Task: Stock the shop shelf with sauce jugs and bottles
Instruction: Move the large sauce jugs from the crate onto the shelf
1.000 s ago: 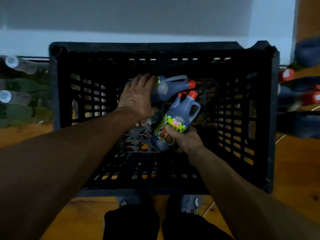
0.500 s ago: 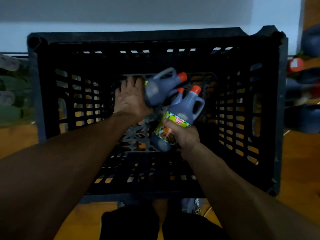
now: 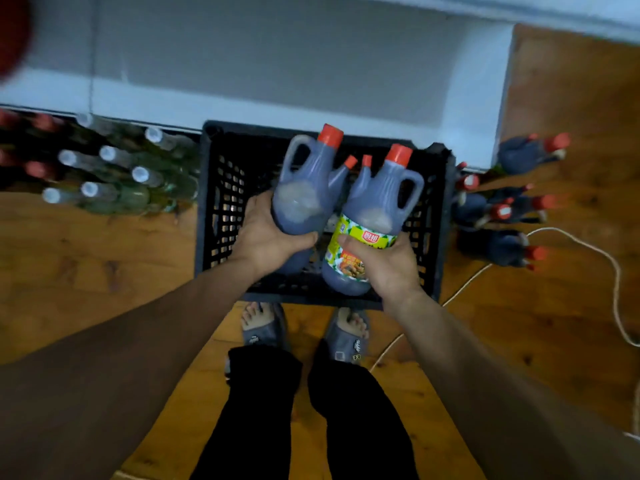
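Left hand [image 3: 268,237]: wraps the lower body of a dark sauce jug [image 3: 304,188], thumb across the front, red cap pointing away from the person.
Right hand [image 3: 388,261]: grasps a second sauce jug [image 3: 377,209] around its yellow-and-green label, just beside the left hand, the two jugs side by side.
Black crate [image 3: 221,188]: sits directly beneath both hands; whether more stock lies inside cannot be told.
Shelf [image 3: 277,64]: pale board beyond the fingertips, past the crate's far rim.
Flanks: glass bottles [image 3: 114,168] stand on the floor out to the left of the left hand, and red-capped jugs [image 3: 502,209] to the right of the right hand.
Step in hand: apparently the carry, with both jugs clear of the crate and neither shelved.
Next move: likely a forward reach over the far rim, setting each full jug down on its base before letting go.
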`<state>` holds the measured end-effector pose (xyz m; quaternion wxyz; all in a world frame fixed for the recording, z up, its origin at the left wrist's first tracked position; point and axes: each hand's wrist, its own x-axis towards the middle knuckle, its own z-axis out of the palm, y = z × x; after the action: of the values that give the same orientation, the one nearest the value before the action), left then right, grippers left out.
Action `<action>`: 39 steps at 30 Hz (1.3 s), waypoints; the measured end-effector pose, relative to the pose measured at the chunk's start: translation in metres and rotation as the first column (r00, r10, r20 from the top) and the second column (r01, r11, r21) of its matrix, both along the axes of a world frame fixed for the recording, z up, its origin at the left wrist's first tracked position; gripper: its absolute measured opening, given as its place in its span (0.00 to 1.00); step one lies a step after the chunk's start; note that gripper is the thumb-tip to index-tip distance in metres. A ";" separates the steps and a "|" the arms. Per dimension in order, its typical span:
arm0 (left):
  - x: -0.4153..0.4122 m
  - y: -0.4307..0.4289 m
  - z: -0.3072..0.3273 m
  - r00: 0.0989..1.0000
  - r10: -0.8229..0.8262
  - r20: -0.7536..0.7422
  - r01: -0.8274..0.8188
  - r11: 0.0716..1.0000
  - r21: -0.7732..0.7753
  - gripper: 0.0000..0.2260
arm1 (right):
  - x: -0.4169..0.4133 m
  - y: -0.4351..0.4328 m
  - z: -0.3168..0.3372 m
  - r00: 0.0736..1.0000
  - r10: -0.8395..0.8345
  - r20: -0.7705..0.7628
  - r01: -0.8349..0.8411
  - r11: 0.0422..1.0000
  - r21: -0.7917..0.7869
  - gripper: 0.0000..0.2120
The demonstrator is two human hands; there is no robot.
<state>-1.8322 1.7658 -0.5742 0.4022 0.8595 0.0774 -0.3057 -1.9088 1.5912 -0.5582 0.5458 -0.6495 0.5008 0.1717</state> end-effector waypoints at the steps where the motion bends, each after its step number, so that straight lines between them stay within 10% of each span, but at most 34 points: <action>1: 0.001 -0.001 0.030 1.000 0.024 0.011 -0.024 0.999 -0.032 0.33 | 0.004 -0.002 0.031 1.000 0.023 0.018 -0.022 0.999 -0.024 0.40; 21: 0.043 0.001 0.486 0.851 0.261 0.456 -0.017 0.881 -0.473 0.32 | 0.057 -0.022 0.500 0.727 0.206 0.655 -0.073 0.972 -0.225 0.29; 39: 0.177 -0.010 0.613 0.694 0.281 0.663 0.122 0.862 -0.492 0.31 | 0.174 -0.042 0.621 0.581 0.194 0.791 0.122 0.939 -0.321 0.35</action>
<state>-1.6548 1.7562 0.0392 0.6215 0.7703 -0.1283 0.0621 -1.7352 1.5493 0.0627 0.5891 -0.7497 0.2033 -0.2226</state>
